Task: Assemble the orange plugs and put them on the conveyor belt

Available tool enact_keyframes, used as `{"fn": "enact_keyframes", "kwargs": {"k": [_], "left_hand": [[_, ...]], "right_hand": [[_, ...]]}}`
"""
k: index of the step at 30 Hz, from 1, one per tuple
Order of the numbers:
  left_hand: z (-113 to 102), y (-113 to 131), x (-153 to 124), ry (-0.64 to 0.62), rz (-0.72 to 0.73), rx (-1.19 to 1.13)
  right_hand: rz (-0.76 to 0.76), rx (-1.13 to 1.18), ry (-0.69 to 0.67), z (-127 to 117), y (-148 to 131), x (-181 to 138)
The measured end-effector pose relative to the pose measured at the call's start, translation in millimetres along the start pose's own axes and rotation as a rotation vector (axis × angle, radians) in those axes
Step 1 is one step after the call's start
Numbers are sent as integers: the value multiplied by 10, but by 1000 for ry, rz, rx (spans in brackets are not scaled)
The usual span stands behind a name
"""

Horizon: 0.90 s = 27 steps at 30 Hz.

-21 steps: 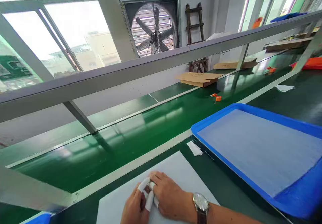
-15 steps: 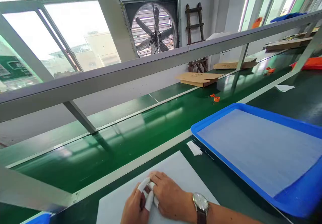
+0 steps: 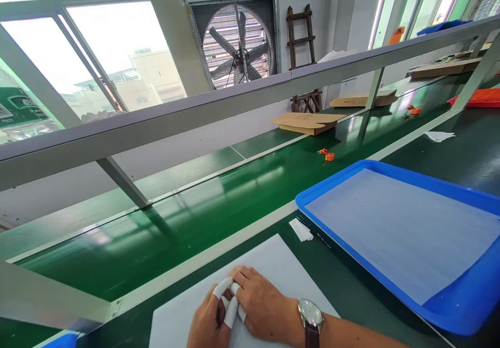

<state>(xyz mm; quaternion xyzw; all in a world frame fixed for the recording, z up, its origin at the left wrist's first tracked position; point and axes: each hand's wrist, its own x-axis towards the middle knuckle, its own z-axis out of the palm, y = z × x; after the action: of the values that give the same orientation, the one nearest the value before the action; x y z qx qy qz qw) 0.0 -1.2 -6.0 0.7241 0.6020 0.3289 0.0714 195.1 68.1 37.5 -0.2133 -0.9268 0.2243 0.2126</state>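
My left hand (image 3: 213, 319) and my right hand (image 3: 261, 303) meet over a white sheet (image 3: 177, 319) at the bottom of the view. White finger cots (image 3: 231, 311) cover several fingertips, which are pinched together. Whatever lies between the fingers is too small or too hidden to make out. On my right wrist is a watch (image 3: 311, 314) with a dark strap. To the right of the sheet lies a small white paper scrap (image 3: 301, 230).
A blue tray (image 3: 449, 181) lined with white paper stands at the right. Beyond the table edge runs a green conveyor belt (image 3: 187, 218) carrying small orange items (image 3: 327, 155). A cardboard box (image 3: 308, 123) lies behind it. A metal rail (image 3: 172, 113) crosses above.
The orange items on the belt have shifted slightly left. Both hands stay pinched together in nearly the same place.
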Motion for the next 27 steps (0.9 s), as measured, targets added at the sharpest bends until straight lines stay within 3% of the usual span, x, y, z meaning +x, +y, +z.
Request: {"fn": "enact_keyframes", "kwargs": {"k": [9, 27], "left_hand": [[24, 34, -10, 42, -26, -39], [-47, 48, 21, -8, -16, -48]], "right_hand": [[-1, 9, 7, 2, 5, -5], [15, 14, 4, -26, -25, 3]]}}
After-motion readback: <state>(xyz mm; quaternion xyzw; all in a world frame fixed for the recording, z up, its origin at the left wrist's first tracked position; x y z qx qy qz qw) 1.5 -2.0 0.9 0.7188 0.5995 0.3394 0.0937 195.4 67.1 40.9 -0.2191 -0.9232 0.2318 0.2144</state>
